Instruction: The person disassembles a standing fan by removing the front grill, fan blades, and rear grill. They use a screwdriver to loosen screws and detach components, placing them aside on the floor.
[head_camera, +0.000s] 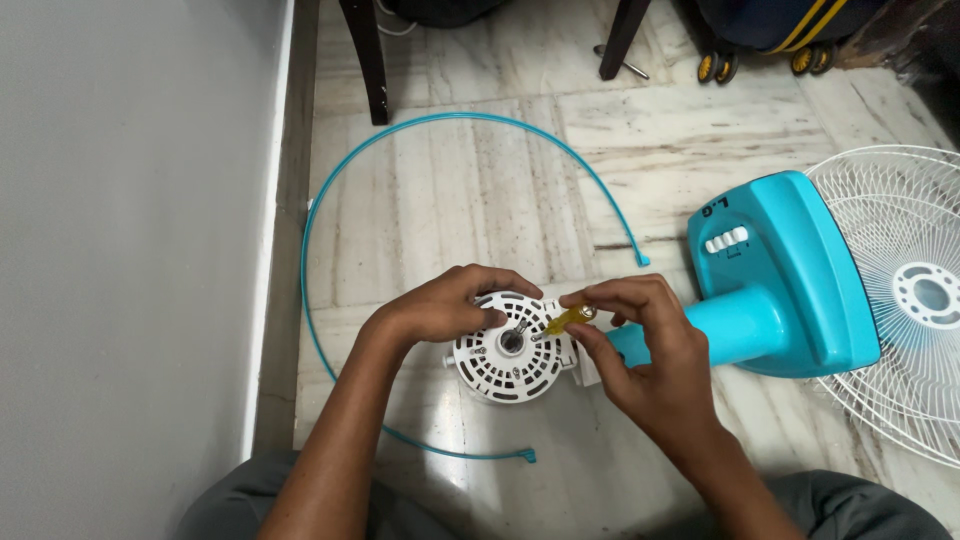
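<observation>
- The round white slotted plastic motor housing (512, 350) of a table fan lies face-up on the pale veined marble floor (480, 190), directly under both hands, with a metal shaft (512, 341) standing at its centre.
- The left hand (440, 305) is curled over the housing's far-left rim, fingers closed on the edge and steadying it.
- The right hand (650, 345) pinches a small screwdriver with a translucent yellow handle (568, 319) between thumb and fingertips; its tip points down-left into the housing face, just beside the shaft.
- The housing looks rigid but light; its thin ribs could probably crack, so the solid outer rim seems the safest hold.
- The screwdriver handle is smooth and slim, likely to slip when twisted, so it probably needs a firm pinch.
- Just beyond the right wrist lies the turquoise plastic fan body (780, 280), and past it the white wire grille (900, 290).
- A thin turquoise plastic ring (320, 210) loops around both hands on the floor, open at the right.
</observation>
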